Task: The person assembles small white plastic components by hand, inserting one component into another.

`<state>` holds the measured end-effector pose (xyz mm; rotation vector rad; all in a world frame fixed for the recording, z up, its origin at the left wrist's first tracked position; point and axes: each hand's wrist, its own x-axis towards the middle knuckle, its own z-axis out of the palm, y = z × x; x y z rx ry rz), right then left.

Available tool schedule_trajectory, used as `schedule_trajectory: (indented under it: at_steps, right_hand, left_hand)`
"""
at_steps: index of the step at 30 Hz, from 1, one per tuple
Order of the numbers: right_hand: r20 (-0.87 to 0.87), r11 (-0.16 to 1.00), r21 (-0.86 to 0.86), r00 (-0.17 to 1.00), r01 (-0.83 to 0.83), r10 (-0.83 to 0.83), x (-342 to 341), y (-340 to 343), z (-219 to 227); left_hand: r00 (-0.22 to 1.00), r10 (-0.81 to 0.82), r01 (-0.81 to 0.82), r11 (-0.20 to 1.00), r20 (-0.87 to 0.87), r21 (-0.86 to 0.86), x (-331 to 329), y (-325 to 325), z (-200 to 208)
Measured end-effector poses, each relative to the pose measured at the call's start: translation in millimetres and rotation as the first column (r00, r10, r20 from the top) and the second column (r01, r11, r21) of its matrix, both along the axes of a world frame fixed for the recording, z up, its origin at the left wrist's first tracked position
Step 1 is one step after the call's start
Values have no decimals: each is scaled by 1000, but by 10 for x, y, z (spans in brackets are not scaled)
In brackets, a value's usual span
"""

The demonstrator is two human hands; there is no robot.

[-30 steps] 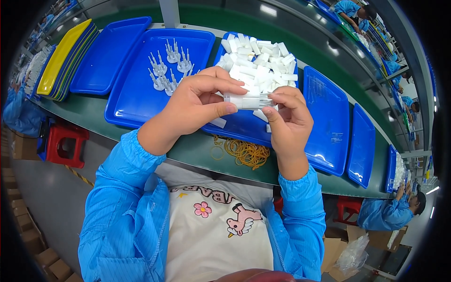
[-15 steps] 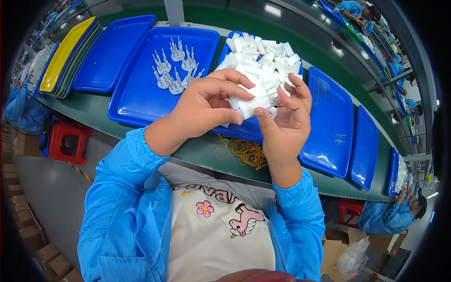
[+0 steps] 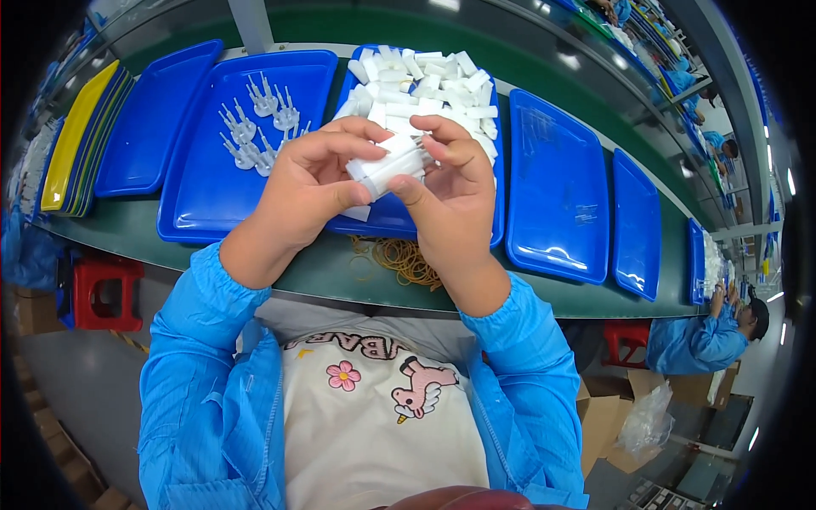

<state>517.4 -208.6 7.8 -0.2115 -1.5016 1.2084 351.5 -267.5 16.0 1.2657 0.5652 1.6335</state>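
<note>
In front of my chest, both hands grip a bundle of white plastic pieces (image 3: 387, 167) set on a clear round base. My left hand (image 3: 310, 174) is closed on its left side, thumb by the base. From the right, my right hand (image 3: 455, 191) pinches the other end with thumb and fingers; thin tips show there. Just beyond lies a heap of loose white pieces (image 3: 455, 85) in a blue tray (image 3: 499, 217). Several clear round bases with upright grey prongs (image 3: 242, 129) stand in the blue tray to the left (image 3: 200, 191).
A pile of yellow rubber bands (image 3: 410, 262) lies at the table's near edge. More blue trays (image 3: 557, 187) line the right side; stacked yellow and blue trays (image 3: 78, 140) stand far left. A red stool (image 3: 106, 293) is below left. Another person (image 3: 701, 340) sits at right.
My right fingers, spread apart before, have closed in on the end of the bundle. The whole view has shifted, so the trays and table appear further left.
</note>
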Motion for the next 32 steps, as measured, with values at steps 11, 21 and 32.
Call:
schedule_trajectory:
  at_steps: [11,21,32]
  right_hand:
    - [-13,994,-102,999,43,-45,278,247,378]
    - [684,702,685,159,193,-712,1448,877,50]
    - [679,640,677,26,364,-734,1489,611,57]
  left_hand:
    - [996,79,-76,995,50,-67,33,24,-36]
    - [981,66,7,926,181,-377,-13,-11,174]
    - [996,-39,65,943,85,-327,-35,-4,175]
